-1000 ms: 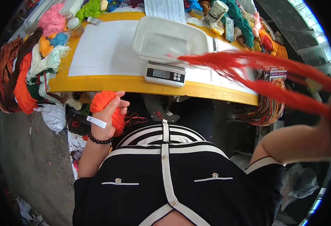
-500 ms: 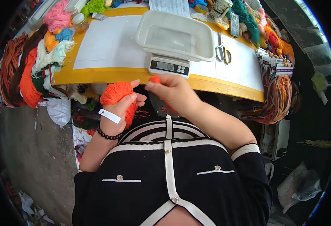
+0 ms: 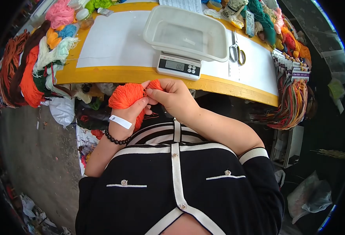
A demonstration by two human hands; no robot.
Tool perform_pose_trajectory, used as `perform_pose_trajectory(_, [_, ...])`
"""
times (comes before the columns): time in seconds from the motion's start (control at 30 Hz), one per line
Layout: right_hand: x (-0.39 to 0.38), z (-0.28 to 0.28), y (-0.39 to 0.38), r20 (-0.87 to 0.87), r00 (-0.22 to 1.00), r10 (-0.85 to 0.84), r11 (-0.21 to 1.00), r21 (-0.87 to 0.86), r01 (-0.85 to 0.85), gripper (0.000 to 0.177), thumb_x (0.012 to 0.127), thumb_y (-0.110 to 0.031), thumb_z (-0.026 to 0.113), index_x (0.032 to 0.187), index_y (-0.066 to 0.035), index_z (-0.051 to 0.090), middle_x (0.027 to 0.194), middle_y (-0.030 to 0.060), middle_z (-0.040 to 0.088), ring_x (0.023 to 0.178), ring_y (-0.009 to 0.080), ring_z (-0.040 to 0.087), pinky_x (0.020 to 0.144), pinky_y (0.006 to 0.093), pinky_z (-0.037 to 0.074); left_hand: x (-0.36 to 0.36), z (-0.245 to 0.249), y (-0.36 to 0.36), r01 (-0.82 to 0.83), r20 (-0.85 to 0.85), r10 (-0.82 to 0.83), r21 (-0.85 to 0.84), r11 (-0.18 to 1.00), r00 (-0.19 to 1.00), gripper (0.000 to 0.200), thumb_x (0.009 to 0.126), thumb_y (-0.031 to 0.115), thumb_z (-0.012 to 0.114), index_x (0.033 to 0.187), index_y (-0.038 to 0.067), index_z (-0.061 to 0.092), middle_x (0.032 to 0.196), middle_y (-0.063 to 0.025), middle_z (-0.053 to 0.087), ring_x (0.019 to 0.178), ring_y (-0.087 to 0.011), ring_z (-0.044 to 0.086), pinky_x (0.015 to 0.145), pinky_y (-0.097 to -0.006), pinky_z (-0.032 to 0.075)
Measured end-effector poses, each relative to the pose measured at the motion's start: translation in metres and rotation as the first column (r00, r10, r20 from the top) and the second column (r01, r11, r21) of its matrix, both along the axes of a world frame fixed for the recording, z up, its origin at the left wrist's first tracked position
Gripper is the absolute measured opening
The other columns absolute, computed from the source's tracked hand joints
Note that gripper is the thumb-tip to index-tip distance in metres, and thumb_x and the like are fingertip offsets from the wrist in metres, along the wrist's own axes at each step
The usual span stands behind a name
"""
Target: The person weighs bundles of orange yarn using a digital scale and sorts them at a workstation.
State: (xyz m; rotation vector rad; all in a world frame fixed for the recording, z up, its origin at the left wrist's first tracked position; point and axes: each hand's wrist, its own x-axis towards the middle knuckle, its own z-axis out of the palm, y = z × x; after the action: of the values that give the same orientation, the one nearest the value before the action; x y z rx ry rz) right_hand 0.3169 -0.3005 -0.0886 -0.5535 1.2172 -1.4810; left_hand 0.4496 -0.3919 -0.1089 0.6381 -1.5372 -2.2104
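My left hand [image 3: 130, 112] is wrapped round a thick skein of bright orange yarn [image 3: 124, 96], whose loose strands hang down past the palm. My right hand [image 3: 177, 94] is closed, thumb against fingers, on a small tuft of the same orange yarn [image 3: 155, 85]. The fingertips of both hands meet at the skein's right side, in front of the table edge. A white tag strip [image 3: 120, 122] and a black bead bracelet [image 3: 117, 139] are on the left wrist. Beyond the hands stands a digital scale [image 3: 179, 67] with a translucent plastic tub [image 3: 186, 33] on it.
Scissors [image 3: 235, 51] lie right of the tub on the yellow-edged table [image 3: 109, 75]. Coloured yarn hanks [image 3: 33, 78] hang at the left, and carded thread bundles [image 3: 290, 98] hang at the right. A jar [image 3: 84, 19], a phone [image 3: 249, 24] and more yarn line the back.
My right hand has moved left and in, bringing its orange tuft against the skein in my left hand. The view has shifted slightly, and the scale's display digits look different.
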Motion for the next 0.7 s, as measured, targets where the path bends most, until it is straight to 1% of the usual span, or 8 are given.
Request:
perform_pose_trajectory(0.13, [-0.001, 0.0, 0.004, 0.016, 1.0, -0.018, 0.999, -0.028, 0.018, 0.015, 0.091, -0.007, 0.053, 0.096, 0.005, 0.06, 0.081, 0.0074, 0.064, 0.065, 0.0116, 0.06, 0.063, 0.0239, 0.049, 0.001, 0.001, -0.001, -0.025, 0.069, 0.02, 0.073, 0.997, 0.997, 0.042, 0.088, 0.01, 0.054, 0.128, -0.001, 0.049, 0.09, -0.0046, 0.064, 0.068, -0.0078, 0.055, 0.061, -0.0199, 0.044])
perform_pose_trajectory(0.2, [-0.002, 0.001, 0.005, -0.095, 0.995, -0.028, 0.998, 0.052, 0.033, 0.015, 0.092, -0.012, 0.055, 0.097, 0.0, 0.063, 0.078, -0.0005, 0.062, 0.07, 0.0039, 0.053, 0.06, 0.0187, 0.041, 0.001, -0.001, -0.001, -0.03, 0.081, 0.023, 0.087, 0.996, 0.996, 0.043, 0.088, 0.01, 0.054, 0.129, 0.0, 0.048, 0.089, -0.0046, 0.064, 0.067, -0.0073, 0.054, 0.06, -0.0194, 0.043])
perform_pose_trajectory(0.33, [-0.004, 0.013, 0.007, -0.061, 0.998, 0.017, 0.998, 0.065, -0.013, 0.016, 0.092, -0.014, 0.055, 0.098, -0.003, 0.064, 0.076, -0.0022, 0.062, 0.064, 0.003, 0.052, 0.051, 0.0181, 0.038, -0.001, -0.001, 0.001, -0.051, 0.079, 0.046, 0.059, 0.997, 0.996, 0.036, 0.089, 0.008, 0.052, 0.124, 0.001, 0.053, 0.087, -0.0061, 0.064, 0.064, -0.0079, 0.055, 0.057, -0.0201, 0.047])
perform_pose_trajectory(0.4, [-0.002, 0.007, 0.005, -0.128, 0.992, -0.022, 0.99, 0.133, 0.039, 0.014, 0.089, -0.009, 0.057, 0.091, 0.003, 0.063, 0.08, 0.0052, 0.065, 0.069, 0.0076, 0.058, 0.064, 0.0233, 0.048, -0.002, 0.0, 0.001, -0.044, 0.094, 0.039, 0.044, 0.998, 0.995, 0.036, 0.089, 0.007, 0.052, 0.125, 0.001, 0.053, 0.088, -0.0059, 0.064, 0.064, -0.0078, 0.054, 0.057, -0.02, 0.047])
perform_pose_trajectory(0.43, [-0.002, 0.008, 0.005, -0.128, 0.992, -0.022, 0.99, 0.133, 0.039, 0.014, 0.089, -0.009, 0.057, 0.091, 0.003, 0.063, 0.08, 0.0052, 0.065, 0.069, 0.0076, 0.058, 0.064, 0.0233, 0.048, -0.002, -0.002, 0.001, -0.038, 0.1, 0.037, 0.014, 0.999, 0.994, 0.036, 0.09, 0.007, 0.051, 0.125, 0.002, 0.053, 0.089, -0.0056, 0.064, 0.065, -0.0078, 0.055, 0.057, -0.02, 0.047])
perform_pose_trajectory(0.5, [-0.003, 0.01, 0.005, -0.266, 0.963, 0.03, 0.976, 0.215, 0.029, 0.015, 0.089, -0.011, 0.059, 0.088, 0.004, 0.063, 0.077, 0.0052, 0.066, 0.069, 0.007, 0.058, 0.064, 0.0227, 0.048, -0.002, -0.002, 0.002, -0.032, 0.105, 0.034, -0.014, 0.999, 0.994, 0.036, 0.09, 0.007, 0.051, 0.125, 0.002, 0.053, 0.09, -0.0054, 0.063, 0.066, -0.0078, 0.055, 0.057, -0.02, 0.047])
perform_pose_trajectory(0.63, [-0.004, 0.011, 0.006, -0.274, 0.961, 0.035, 0.977, 0.212, 0.025, 0.015, 0.089, -0.011, 0.06, 0.087, 0.003, 0.064, 0.076, 0.0048, 0.066, 0.068, 0.0068, 0.058, 0.064, 0.0224, 0.048, -0.003, 0.003, 0.004, -0.031, 0.12, 0.03, 0.012, 0.999, 0.992, 0.037, 0.089, 0.006, 0.051, 0.126, 0.0, 0.052, 0.093, -0.0032, 0.063, 0.07, -0.0072, 0.055, 0.059, -0.0192, 0.045])
perform_pose_trajectory(0.7, [-0.004, 0.019, 0.007, -0.225, 0.972, 0.07, 0.976, 0.215, -0.021, 0.016, 0.089, -0.013, 0.06, 0.091, 0.003, 0.063, 0.078, 0.0046, 0.065, 0.068, 0.0075, 0.058, 0.064, 0.0234, 0.048, -0.004, 0.002, 0.004, -0.04, 0.136, 0.038, 0.006, 0.999, 0.99, 0.037, 0.089, 0.006, 0.052, 0.126, 0.0, 0.052, 0.093, -0.0034, 0.063, 0.07, -0.0074, 0.055, 0.059, -0.0193, 0.045])
